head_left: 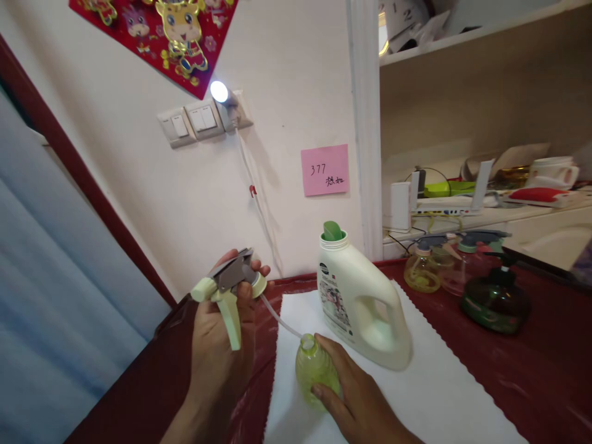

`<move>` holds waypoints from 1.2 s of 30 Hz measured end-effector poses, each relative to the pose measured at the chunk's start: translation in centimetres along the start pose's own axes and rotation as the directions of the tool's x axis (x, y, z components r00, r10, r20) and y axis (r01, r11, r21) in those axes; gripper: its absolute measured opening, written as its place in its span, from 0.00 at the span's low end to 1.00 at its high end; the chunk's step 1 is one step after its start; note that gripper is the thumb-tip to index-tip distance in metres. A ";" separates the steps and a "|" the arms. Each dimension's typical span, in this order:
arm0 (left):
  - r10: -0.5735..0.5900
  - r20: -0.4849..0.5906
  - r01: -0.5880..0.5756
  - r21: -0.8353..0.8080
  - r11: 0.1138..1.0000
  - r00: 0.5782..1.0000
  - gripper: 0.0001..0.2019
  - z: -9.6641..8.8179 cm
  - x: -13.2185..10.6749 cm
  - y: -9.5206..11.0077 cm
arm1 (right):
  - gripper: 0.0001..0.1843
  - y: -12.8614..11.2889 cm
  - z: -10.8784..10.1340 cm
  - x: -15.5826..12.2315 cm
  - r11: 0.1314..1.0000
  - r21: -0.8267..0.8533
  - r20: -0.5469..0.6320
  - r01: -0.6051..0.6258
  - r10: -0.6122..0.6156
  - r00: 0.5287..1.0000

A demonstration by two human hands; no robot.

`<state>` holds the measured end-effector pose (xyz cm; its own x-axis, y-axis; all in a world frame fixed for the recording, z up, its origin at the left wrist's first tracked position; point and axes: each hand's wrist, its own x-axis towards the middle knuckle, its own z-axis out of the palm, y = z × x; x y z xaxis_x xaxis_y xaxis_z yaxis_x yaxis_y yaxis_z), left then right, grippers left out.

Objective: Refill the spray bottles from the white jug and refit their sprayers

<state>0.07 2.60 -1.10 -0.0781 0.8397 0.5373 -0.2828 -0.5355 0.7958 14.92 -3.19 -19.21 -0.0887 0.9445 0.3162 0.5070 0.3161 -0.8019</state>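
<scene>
My left hand (pixel 222 333) is closed around a grey and pale green trigger spray head (pixel 234 274), held in the air to the left. From its collar a thin clear dip tube (pixel 281 319) runs down to the mouth of a small translucent green bottle (pixel 314 370); whether the tip is inside the neck I cannot tell. My right hand (pixel 354 394) grips that bottle from its right side, and the bottle stands upright on a white sheet (pixel 444 394). Just behind it is a large pale detergent jug (pixel 354 296) with its neck uncapped and a green spout showing.
Several spray bottles (pixel 422 271) and a dark pump bottle (pixel 497 299) stand at the right on the dark red tabletop (pixel 546 364). A shelf behind holds a white router (pixel 444 206). A cable (pixel 254 191) hangs from a wall socket; a blue curtain (pixel 60 277) is at the left.
</scene>
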 end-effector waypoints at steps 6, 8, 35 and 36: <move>-0.098 0.084 0.101 -0.031 0.994 0.992 0.27 0.0 -1.2 -1.9 | 0.35 1.0 1.1 0.0 0.998 0.043 -0.091 0.044 -0.040 0.995; -0.180 0.111 0.181 0.009 0.984 0.977 0.26 -0.5 -2.3 -3.3 | 0.36 0.5 0.6 0.1 0.999 0.049 -0.057 0.024 -0.021 0.998; -0.281 0.133 0.262 0.143 0.954 0.950 0.23 -3.2 -7.1 -8.9 | 0.37 -2.9 -1.7 0.5 0.993 0.112 0.014 -0.033 0.032 0.999; -0.276 0.124 0.259 0.137 0.956 0.953 0.23 -3.1 -7.2 -8.9 | 0.37 -2.9 -1.7 0.5 0.993 0.110 0.014 -0.033 0.032 0.999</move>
<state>0.15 1.63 -12.88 0.1221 0.9370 0.3274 -0.1599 -0.3070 0.9382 14.86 -3.78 -15.90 -0.0845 0.9553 0.2833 0.4124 0.2923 -0.8628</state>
